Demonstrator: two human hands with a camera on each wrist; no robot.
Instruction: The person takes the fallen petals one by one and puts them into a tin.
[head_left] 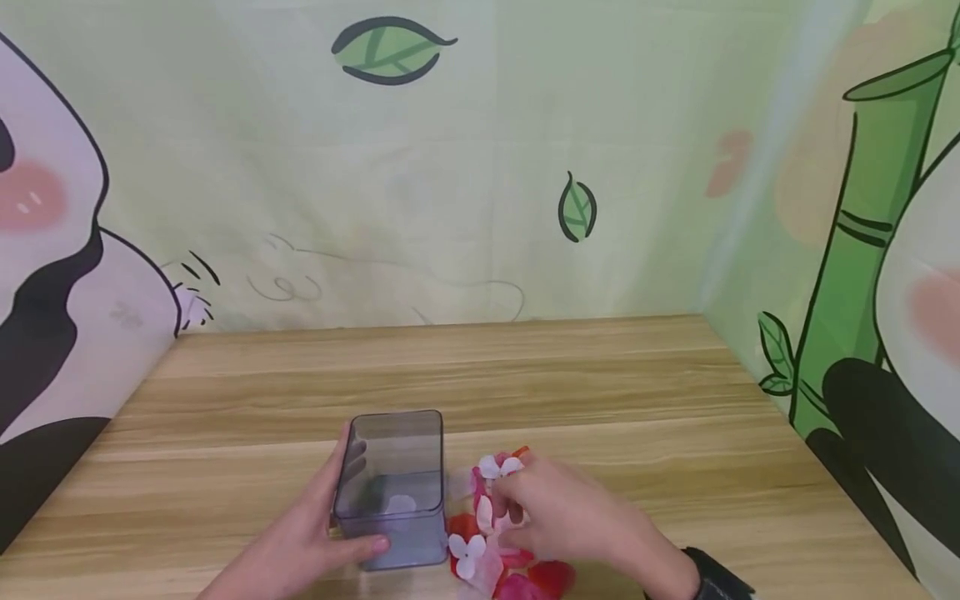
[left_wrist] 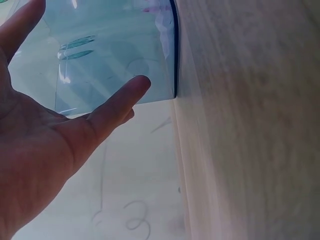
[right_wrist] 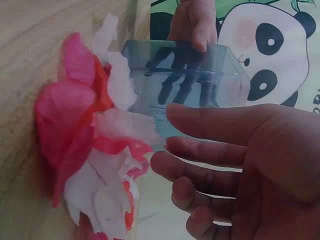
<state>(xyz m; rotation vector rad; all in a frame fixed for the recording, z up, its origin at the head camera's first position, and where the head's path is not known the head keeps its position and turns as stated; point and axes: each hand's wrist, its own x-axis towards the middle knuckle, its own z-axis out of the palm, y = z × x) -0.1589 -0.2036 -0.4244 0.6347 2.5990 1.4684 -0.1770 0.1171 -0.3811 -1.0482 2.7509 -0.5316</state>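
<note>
A clear bluish-grey plastic box (head_left: 408,537), open at the top, stands upright on the table with a pale petal (head_left: 401,504) visible inside. My left hand (head_left: 307,525) holds it from the left, the thumb along the near side and the other fingers against the left and far wall. Just right of the box lies a loose pile of artificial petals (head_left: 487,568), red, pink and white. Over this pile is my right hand (head_left: 573,508), fingers bent downward; in the right wrist view thumb and forefinger are apart, beside a whitish petal (right_wrist: 125,125), with nothing seen between them.
The wood-grain table (head_left: 600,392) runs back to a pale green cloth backdrop (head_left: 450,167) printed with leaves, bamboo and pandas. Cloth also closes in the left and right sides. A black band (head_left: 716,575) circles the right wrist.
</note>
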